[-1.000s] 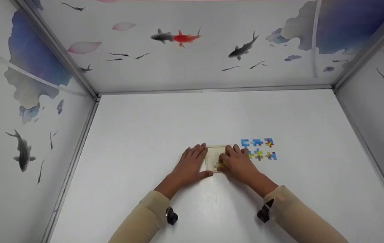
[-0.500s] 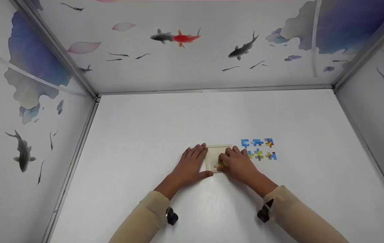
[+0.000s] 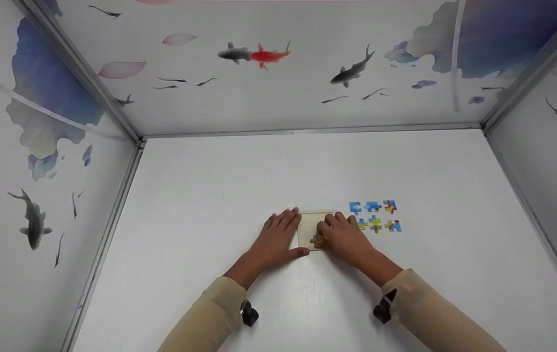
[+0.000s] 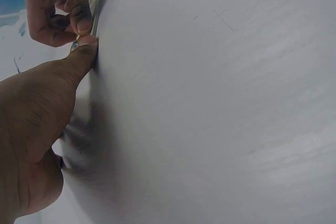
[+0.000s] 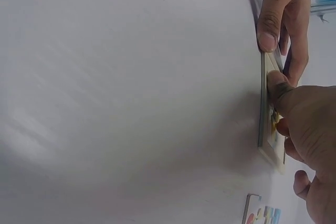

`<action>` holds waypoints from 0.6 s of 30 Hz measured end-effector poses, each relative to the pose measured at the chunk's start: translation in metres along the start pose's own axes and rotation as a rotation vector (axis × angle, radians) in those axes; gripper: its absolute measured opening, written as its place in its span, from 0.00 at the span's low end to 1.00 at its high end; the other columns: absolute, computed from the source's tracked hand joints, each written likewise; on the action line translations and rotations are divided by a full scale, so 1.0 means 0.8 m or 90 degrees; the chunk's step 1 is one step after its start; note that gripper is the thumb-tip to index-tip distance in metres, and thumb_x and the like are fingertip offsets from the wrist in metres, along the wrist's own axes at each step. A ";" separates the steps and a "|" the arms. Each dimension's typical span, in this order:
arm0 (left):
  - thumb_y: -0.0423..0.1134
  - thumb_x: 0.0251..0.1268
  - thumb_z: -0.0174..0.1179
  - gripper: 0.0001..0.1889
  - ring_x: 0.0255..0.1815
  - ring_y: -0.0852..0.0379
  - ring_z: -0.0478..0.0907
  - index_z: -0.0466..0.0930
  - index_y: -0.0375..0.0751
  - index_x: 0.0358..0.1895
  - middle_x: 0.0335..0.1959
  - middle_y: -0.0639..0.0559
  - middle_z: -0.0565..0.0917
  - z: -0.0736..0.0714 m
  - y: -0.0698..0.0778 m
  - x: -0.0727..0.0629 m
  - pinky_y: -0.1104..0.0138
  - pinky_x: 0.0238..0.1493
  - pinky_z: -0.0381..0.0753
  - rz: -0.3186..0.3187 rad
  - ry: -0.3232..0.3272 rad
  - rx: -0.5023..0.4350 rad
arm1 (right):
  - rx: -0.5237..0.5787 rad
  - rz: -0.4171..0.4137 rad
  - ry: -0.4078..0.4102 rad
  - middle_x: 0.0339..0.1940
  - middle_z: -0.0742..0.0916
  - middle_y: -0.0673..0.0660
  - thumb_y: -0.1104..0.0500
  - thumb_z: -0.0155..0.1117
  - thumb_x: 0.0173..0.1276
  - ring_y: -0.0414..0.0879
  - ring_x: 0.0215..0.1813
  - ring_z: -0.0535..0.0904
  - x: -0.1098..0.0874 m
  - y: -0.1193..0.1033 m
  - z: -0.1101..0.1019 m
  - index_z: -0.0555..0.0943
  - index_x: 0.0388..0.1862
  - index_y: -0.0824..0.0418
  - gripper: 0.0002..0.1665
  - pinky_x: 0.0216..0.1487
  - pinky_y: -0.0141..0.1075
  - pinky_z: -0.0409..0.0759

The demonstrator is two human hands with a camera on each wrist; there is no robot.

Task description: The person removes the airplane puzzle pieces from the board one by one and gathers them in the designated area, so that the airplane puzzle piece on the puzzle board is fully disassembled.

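Observation:
A small, square, pale wooden puzzle tray (image 3: pixel 308 224) lies flat on the white table. My left hand (image 3: pixel 274 240) rests along its left side with straight fingers, the thumb touching the near edge. Over the tray's near right part, my right hand (image 3: pixel 349 239) has its fingers curled and pinches a yellowish jigsaw piece (image 3: pixel 318 239), mostly covered by the fingers. In the right wrist view the right thumb (image 5: pixel 276 83) presses down inside the tray's rim (image 5: pixel 262 114). Whether more than one piece lies under the right hand, I cannot tell.
Several loose jigsaw pieces (image 3: pixel 375 223), blue, yellow and red, lie in two rows just right of the tray, one partly behind the right hand. White panels printed with fish (image 3: pixel 350 71) enclose the table at the back and both sides.
The right hand's fingers have shifted slightly left and curled in, and the jigsaw piece beneath them has turned a little. The left hand and tray stay put.

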State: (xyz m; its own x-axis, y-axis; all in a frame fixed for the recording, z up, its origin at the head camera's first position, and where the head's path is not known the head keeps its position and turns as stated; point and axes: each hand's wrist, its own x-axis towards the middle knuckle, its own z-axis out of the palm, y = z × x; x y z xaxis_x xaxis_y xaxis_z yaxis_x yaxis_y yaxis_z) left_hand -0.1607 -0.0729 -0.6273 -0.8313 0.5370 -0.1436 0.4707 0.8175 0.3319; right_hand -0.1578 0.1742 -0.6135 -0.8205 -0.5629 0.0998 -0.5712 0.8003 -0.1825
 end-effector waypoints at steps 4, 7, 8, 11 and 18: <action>0.72 0.80 0.55 0.53 0.93 0.47 0.46 0.49 0.42 0.92 0.93 0.49 0.49 0.000 0.001 0.000 0.46 0.89 0.49 -0.003 -0.003 0.004 | 0.015 0.000 0.000 0.46 0.82 0.54 0.45 0.76 0.75 0.52 0.48 0.74 0.000 -0.001 0.000 0.83 0.49 0.55 0.18 0.48 0.50 0.74; 0.73 0.80 0.55 0.53 0.93 0.47 0.46 0.49 0.42 0.92 0.93 0.49 0.49 0.000 0.001 0.000 0.46 0.89 0.49 -0.005 -0.004 0.005 | 0.022 0.001 -0.005 0.46 0.84 0.54 0.45 0.77 0.75 0.51 0.49 0.75 0.001 -0.001 -0.001 0.83 0.49 0.55 0.18 0.49 0.51 0.76; 0.73 0.80 0.55 0.53 0.93 0.47 0.46 0.49 0.42 0.92 0.93 0.49 0.49 -0.001 0.001 0.000 0.46 0.89 0.49 -0.006 -0.005 0.005 | 0.025 0.001 -0.007 0.46 0.84 0.54 0.45 0.78 0.75 0.51 0.49 0.75 0.001 -0.001 -0.001 0.83 0.49 0.56 0.18 0.50 0.52 0.77; 0.73 0.80 0.54 0.53 0.93 0.47 0.46 0.49 0.42 0.92 0.93 0.49 0.49 -0.001 0.002 0.000 0.46 0.89 0.49 -0.007 -0.006 0.005 | 0.027 -0.001 -0.013 0.47 0.84 0.54 0.45 0.78 0.75 0.51 0.50 0.75 0.000 -0.001 -0.002 0.84 0.50 0.56 0.18 0.51 0.52 0.77; 0.72 0.80 0.55 0.52 0.93 0.47 0.46 0.49 0.42 0.92 0.93 0.49 0.49 0.000 0.000 0.001 0.46 0.89 0.49 -0.005 -0.005 0.004 | 0.043 -0.007 -0.031 0.50 0.85 0.53 0.45 0.77 0.76 0.51 0.52 0.74 -0.001 0.001 -0.006 0.86 0.53 0.55 0.19 0.54 0.52 0.77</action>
State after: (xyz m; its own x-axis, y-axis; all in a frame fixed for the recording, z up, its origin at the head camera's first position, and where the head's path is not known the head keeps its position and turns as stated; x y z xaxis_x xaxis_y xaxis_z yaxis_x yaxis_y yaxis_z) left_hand -0.1610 -0.0722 -0.6275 -0.8331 0.5314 -0.1532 0.4654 0.8233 0.3250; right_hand -0.1576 0.1763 -0.6090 -0.8115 -0.5817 0.0550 -0.5755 0.7795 -0.2473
